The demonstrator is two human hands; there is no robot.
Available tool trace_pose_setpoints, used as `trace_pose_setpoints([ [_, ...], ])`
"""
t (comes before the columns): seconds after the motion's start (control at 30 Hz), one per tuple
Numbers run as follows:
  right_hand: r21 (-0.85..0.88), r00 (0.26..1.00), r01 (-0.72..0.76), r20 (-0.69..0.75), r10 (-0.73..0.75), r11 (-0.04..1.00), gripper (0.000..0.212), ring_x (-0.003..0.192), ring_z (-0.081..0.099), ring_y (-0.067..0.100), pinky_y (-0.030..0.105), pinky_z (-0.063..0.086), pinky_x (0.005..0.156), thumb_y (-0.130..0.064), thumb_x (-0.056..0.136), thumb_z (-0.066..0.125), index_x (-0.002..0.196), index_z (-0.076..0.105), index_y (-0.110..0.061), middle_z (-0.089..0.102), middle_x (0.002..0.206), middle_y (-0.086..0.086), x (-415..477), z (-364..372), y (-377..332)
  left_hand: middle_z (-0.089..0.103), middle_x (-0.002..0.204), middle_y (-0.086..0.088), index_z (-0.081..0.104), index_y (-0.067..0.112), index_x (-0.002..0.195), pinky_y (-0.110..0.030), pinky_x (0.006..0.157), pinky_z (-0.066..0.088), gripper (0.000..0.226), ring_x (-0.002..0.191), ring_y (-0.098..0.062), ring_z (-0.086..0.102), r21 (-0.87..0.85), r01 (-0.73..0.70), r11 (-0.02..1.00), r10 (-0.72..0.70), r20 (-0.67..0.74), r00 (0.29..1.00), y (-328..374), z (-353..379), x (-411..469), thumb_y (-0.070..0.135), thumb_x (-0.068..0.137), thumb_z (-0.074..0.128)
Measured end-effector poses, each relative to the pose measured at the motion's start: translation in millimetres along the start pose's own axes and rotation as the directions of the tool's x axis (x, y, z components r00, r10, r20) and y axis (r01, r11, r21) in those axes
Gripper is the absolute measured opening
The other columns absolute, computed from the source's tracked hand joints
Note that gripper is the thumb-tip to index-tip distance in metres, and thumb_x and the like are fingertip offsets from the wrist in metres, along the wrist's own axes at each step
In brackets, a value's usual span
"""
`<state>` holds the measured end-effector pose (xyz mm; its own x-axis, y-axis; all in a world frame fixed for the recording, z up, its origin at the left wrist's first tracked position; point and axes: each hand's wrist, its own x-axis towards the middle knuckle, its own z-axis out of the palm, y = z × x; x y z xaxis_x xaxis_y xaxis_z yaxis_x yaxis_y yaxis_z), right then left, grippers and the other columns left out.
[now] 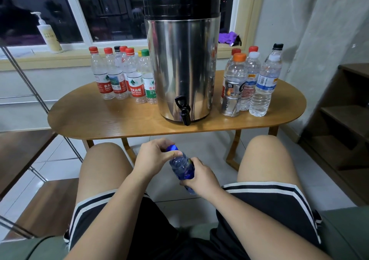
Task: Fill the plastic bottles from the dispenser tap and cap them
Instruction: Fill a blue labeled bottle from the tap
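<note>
Here we are, low between the knees: a small blue bottle is up off the floor, tilted a touch, with both hands on it. The left hand is over the top, its fingers curled and pinching the blue cap. The right hand is wrapped round the lower body, thumb up the side. Whether that cap is being twisted on or off, I can't tell, and the tint hides the water level too.

It looks like thin, ribbed plastic, so it should be light and springy, and it will likely buckle under a hard squeeze. If there's water inside and the cap is loose, a squeeze could push it out of the neck. The better hold is probably round the ribs, firm but gentle, with the twisting left to the ridged cap.

Ahead of the fingers and above them, the steel dispenser stands on the wooden surface, its black tap hanging over the near edge. Capped bottles cluster beyond the left fingers, and a second bunch stands beyond the right ones.
</note>
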<state>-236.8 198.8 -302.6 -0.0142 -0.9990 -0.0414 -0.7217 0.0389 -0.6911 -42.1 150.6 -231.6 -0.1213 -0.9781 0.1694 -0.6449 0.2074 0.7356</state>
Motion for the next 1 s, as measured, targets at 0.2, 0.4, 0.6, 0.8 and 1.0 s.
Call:
trace_pose_setpoints([
  [0.2, 0.012, 1.0, 0.007, -0.015, -0.007, 1.0, 0.07, 0.104, 0.065, 0.021, 0.041, 0.058, 0.086, -0.05, 0.072, 0.091, 0.126, 0.052, -0.031, 0.064, 0.12, -0.009, 0, 1, -2, 0.073, 0.084, 0.012, 0.072, 0.03, 0.093, -0.036, 0.068, 0.06, 0.055, 0.081, -0.007, 0.067, 0.316, -0.001, 0.949, -0.003, 0.014, 1.0, 19, -7, 9, 0.079, 0.072, 0.081],
  [0.4, -0.002, 0.999, 0.009, -0.046, -0.009, 1.0, 0.069, 0.105, 0.065, 0.022, 0.039, 0.057, 0.083, -0.048, 0.073, 0.093, 0.124, 0.05, -0.033, 0.062, 0.123, -0.01, 1, -2, -1, 0.078, 0.108, 0.017, 0.081, 0.041, 0.102, -0.038, 0.095, 0.062, 0.023, 0.103, -0.004, 0.072, -0.008, -0.026, 1.0, 0.028, 0.265, 0.964, 12, -15, 14, 0.023, 0.089, 0.09],
  [0.6, 0.023, 0.999, 0.012, -0.05, -0.011, 1.0, 0.067, 0.1, 0.065, 0.02, 0.041, 0.058, 0.083, -0.048, 0.07, 0.091, 0.122, 0.052, -0.034, 0.063, 0.119, -0.012, 1, -2, -5, 0.076, 0.116, 0.021, 0.076, 0.047, 0.123, -0.029, 0.093, 0.061, 0.052, 0.104, 0.001, 0.071, 0.108, -0.096, 0.989, 0.055, 0.329, 0.943, 11, -29, 20, 0.008, 0.09, 0.086],
  [0.8, 0.019, 0.999, 0.034, -0.043, -0.033, 0.999, 0.063, 0.101, 0.064, 0.019, 0.038, 0.056, 0.08, -0.045, 0.073, 0.093, 0.12, 0.052, -0.033, 0.061, 0.117, -0.012, 1, -3, -2, 0.078, 0.111, 0.009, 0.079, 0.035, 0.123, -0.024, 0.08, 0.054, 0.043, 0.099, -0.01, 0.072, 0.27, -0.071, 0.96, -0.019, 0.316, 0.949, 26, -39, 25, 0.039, 0.083, 0.094],
  [1.0, 0.002, 0.997, 0.055, -0.061, -0.055, 0.998, 0.062, 0.102, 0.064, 0.019, 0.04, 0.058, 0.083, -0.045, 0.073, 0.093, 0.119, 0.052, -0.034, 0.062, 0.119, -0.012, -1, -3, -3, 0.079, 0.079, 0.005, 0.079, 0.024, 0.097, -0.03, 0.064, 0.059, 0.041, 0.076, -0.014, 0.074, 0.448, -0.053, 0.893, -0.088, 0.289, 0.953, 38, -39, 27, 0.064, 0.088, 0.08],
])
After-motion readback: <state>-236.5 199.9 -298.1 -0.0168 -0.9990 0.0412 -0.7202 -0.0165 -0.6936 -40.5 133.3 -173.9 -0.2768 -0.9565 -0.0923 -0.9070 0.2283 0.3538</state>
